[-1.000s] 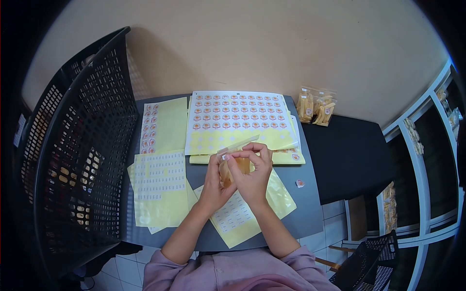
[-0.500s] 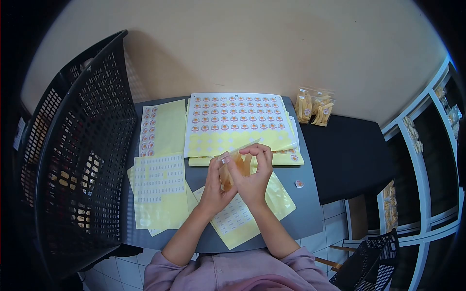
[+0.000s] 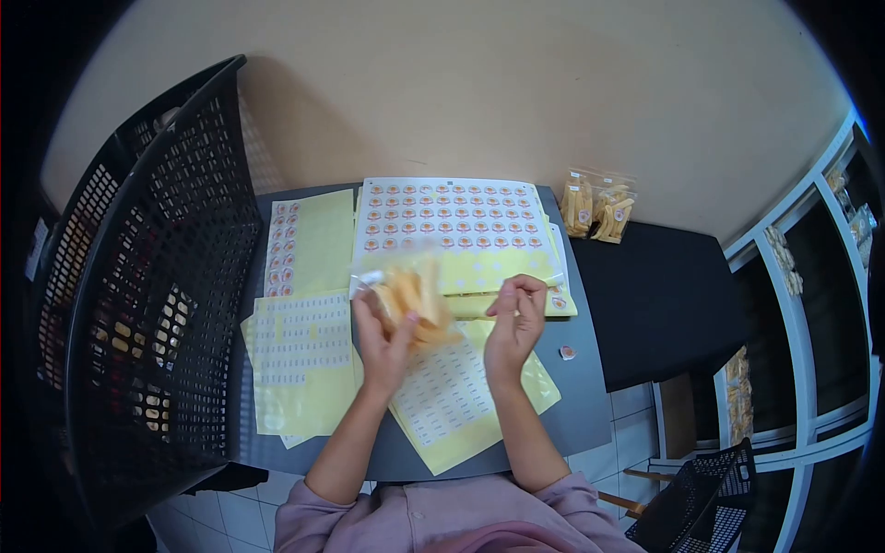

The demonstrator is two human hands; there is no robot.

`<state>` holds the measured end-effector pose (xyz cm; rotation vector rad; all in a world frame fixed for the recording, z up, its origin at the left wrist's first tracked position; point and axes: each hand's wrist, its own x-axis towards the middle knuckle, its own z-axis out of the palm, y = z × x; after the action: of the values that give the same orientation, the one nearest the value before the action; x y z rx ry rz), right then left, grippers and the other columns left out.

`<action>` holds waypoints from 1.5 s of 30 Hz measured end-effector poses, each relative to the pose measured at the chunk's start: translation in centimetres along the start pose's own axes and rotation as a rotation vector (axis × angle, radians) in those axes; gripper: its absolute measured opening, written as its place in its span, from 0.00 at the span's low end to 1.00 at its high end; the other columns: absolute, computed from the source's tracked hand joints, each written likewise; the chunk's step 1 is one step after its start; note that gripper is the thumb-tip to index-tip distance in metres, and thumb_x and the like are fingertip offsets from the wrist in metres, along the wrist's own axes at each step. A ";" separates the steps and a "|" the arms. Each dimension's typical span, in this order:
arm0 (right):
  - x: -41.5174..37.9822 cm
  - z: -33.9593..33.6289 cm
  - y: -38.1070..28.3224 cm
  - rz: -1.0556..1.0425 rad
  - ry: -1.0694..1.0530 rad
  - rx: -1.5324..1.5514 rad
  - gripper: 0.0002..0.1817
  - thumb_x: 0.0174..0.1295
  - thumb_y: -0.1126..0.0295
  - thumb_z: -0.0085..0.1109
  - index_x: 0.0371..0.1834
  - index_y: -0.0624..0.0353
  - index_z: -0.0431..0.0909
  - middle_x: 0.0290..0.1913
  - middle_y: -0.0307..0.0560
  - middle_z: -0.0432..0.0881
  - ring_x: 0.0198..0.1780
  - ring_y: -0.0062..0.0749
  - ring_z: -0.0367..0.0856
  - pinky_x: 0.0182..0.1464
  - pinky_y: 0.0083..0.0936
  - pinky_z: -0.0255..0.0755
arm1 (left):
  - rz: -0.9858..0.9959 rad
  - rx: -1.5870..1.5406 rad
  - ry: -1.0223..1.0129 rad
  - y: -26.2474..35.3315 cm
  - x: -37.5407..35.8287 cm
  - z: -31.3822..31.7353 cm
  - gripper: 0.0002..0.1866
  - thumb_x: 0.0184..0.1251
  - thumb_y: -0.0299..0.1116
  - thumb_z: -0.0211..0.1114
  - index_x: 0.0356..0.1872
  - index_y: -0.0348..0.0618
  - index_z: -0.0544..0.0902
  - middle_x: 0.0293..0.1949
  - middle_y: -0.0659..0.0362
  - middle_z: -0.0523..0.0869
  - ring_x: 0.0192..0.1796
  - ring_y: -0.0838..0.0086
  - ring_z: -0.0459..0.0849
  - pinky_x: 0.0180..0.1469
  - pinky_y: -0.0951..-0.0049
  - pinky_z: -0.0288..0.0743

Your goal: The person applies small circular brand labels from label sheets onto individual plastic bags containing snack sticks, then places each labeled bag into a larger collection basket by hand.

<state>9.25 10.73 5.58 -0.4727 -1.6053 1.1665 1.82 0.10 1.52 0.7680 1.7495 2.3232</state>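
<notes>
My left hand (image 3: 385, 350) grips a clear plastic bag of pale yellow snack sticks (image 3: 415, 300), slightly blurred by motion, with a white label near its top corner. The bag is tilted above the sticker sheets. My right hand (image 3: 514, 332) is raised to the right, apart from the bag, its fingers curled in and nothing visible in them. Behind the hands lies a large sheet of round logo stickers (image 3: 452, 214), its lower rows peeled off. Under the bag and between my forearms is a yellow-backed sheet of small white labels (image 3: 442, 405). A single loose sticker (image 3: 567, 352) lies right of my right hand.
A tall black plastic basket (image 3: 157, 276) stands at the left. Two more sticker sheets, one of logos (image 3: 313, 241) and one of small labels (image 3: 302, 359), lie beside it. Packed snack bags (image 3: 597, 205) stand on the black table (image 3: 664, 295) at right, near a white-framed shelf (image 3: 802, 323).
My hands have come apart. The left hand has swung the snack bag leftward and turned its filled side into view; the right hand has let go and moved right.
</notes>
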 end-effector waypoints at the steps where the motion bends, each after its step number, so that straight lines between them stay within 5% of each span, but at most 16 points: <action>1: 0.1 -0.1 -0.2 0.136 0.012 0.081 0.04 0.50 0.77 0.54 0.26 0.65 0.70 0.36 0.46 0.64 0.39 0.32 0.67 0.43 0.28 0.64 | -0.060 -0.147 0.142 -0.1 0.7 -0.8 0.27 0.56 0.29 0.55 0.57 0.38 0.55 0.53 0.50 0.65 0.54 0.62 0.68 0.54 0.70 0.64; 2: 0.3 -0.1 0.1 0.136 0.002 0.089 0.04 0.50 0.77 0.54 0.26 0.65 0.70 0.36 0.46 0.64 0.39 0.32 0.67 0.43 0.28 0.64 | -0.054 -0.142 0.153 -0.1 1.2 -1.7 0.27 0.56 0.29 0.55 0.57 0.38 0.55 0.53 0.50 0.65 0.54 0.62 0.68 0.54 0.70 0.64; 4: 0.6 0.7 0.8 0.029 -0.053 -0.050 0.04 0.51 0.78 0.52 0.30 0.67 0.70 0.36 0.46 0.64 0.40 0.33 0.67 0.43 0.28 0.64 | -0.347 -0.626 0.249 0.1 2.2 -3.8 0.26 0.60 0.42 0.47 0.55 0.35 0.60 0.47 0.51 0.72 0.47 0.65 0.74 0.45 0.71 0.72; 5: 0.7 1.2 0.9 -0.015 -0.118 -0.170 0.09 0.50 0.79 0.51 0.36 0.65 0.70 0.39 0.46 0.65 0.40 0.34 0.68 0.43 0.29 0.64 | -0.410 -0.829 0.122 0.3 2.6 -5.0 0.29 0.60 0.51 0.44 0.52 0.34 0.65 0.41 0.52 0.75 0.38 0.67 0.77 0.35 0.71 0.74; 6: 0.9 2.0 0.8 -0.016 -0.132 -0.163 0.09 0.50 0.79 0.51 0.36 0.65 0.70 0.39 0.46 0.65 0.40 0.34 0.68 0.43 0.29 0.64 | -0.402 -0.829 0.136 0.5 2.8 -5.4 0.29 0.60 0.51 0.44 0.52 0.34 0.65 0.41 0.52 0.75 0.38 0.67 0.77 0.35 0.71 0.74; 8: 1.4 3.8 0.4 -0.037 -0.376 -0.101 0.14 0.49 0.77 0.53 0.42 0.59 0.71 0.42 0.42 0.69 0.41 0.27 0.68 0.42 0.22 0.62 | -0.458 -1.345 -0.447 1.4 2.9 -6.0 0.30 0.59 0.51 0.48 0.50 0.33 0.65 0.35 0.53 0.75 0.33 0.72 0.76 0.29 0.72 0.73; 9: 1.7 4.9 1.0 -0.055 -0.478 -0.126 0.15 0.48 0.77 0.54 0.42 0.59 0.71 0.42 0.42 0.70 0.42 0.28 0.69 0.43 0.22 0.63 | -0.539 -1.296 -0.491 2.4 2.2 -5.8 0.32 0.55 0.54 0.53 0.47 0.31 0.65 0.24 0.54 0.74 0.23 0.74 0.75 0.21 0.77 0.70; 12: 1.8 9.0 3.9 -0.169 -0.641 -0.180 0.16 0.47 0.76 0.55 0.42 0.56 0.71 0.42 0.45 0.71 0.44 0.34 0.71 0.43 0.25 0.66 | -0.513 -0.973 -0.903 3.8 0.5 -5.6 0.40 0.43 0.56 0.63 0.43 0.24 0.65 0.14 0.50 0.74 0.12 0.71 0.73 0.10 0.83 0.64; 15: 0.9 13.3 4.2 -0.314 -0.813 -0.175 0.16 0.48 0.75 0.55 0.43 0.55 0.71 0.42 0.47 0.72 0.45 0.39 0.71 0.45 0.29 0.67 | -0.846 -0.973 -1.178 3.7 0.6 -5.7 0.41 0.37 0.41 0.72 0.47 0.20 0.62 0.33 0.42 0.77 0.37 0.59 0.81 0.34 0.70 0.76; 18: -0.1 17.2 4.2 -0.427 -1.016 -0.125 0.14 0.49 0.76 0.54 0.41 0.56 0.73 0.42 0.48 0.72 0.45 0.42 0.72 0.46 0.31 0.68 | -0.779 -0.890 -1.309 3.6 0.8 -5.4 0.40 0.38 0.40 0.71 0.48 0.20 0.63 0.33 0.43 0.77 0.38 0.59 0.80 0.36 0.70 0.76; 28: -1.3 23.9 5.5 -0.795 -1.279 -0.282 0.08 0.48 0.73 0.53 0.32 0.55 0.79 0.35 0.47 0.73 0.37 0.38 0.76 0.39 0.31 0.71 | -0.645 -0.964 -1.282 3.9 1.5 -6.5 0.40 0.40 0.42 0.71 0.48 0.21 0.63 0.34 0.42 0.78 0.38 0.62 0.81 0.36 0.72 0.75; 37: -0.1 23.9 4.6 -0.599 -1.177 -0.302 0.05 0.51 0.69 0.55 0.30 0.54 0.77 0.35 0.43 0.73 0.35 0.37 0.76 0.36 0.31 0.72 | -0.627 -1.032 -1.185 3.8 1.4 -7.0 0.41 0.38 0.46 0.71 0.46 0.20 0.64 0.33 0.41 0.77 0.32 0.60 0.81 0.30 0.73 0.76; 40: 2.1 23.9 3.8 -0.532 -1.055 -0.174 0.04 0.52 0.71 0.54 0.31 0.56 0.75 0.34 0.45 0.73 0.35 0.36 0.76 0.35 0.28 0.72 | -0.593 -1.109 -0.934 5.0 0.2 -7.7 0.41 0.37 0.47 0.71 0.44 0.20 0.65 0.32 0.38 0.77 0.29 0.60 0.81 0.25 0.75 0.75; 45: 6.5 21.4 -0.3 -0.256 -0.753 0.259 0.02 0.53 0.79 0.51 0.29 0.63 0.73 0.33 0.46 0.73 0.34 0.31 0.76 0.36 0.22 0.71 | -0.394 -1.416 -1.034 3.2 1.0 -8.4 0.39 0.38 0.48 0.70 0.43 0.23 0.66 0.28 0.39 0.78 0.24 0.69 0.80 0.19 0.84 0.72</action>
<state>-12.22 6.08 9.61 0.3862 -2.0182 1.4120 -2.39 -7.78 3.12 0.8486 -0.2329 1.6551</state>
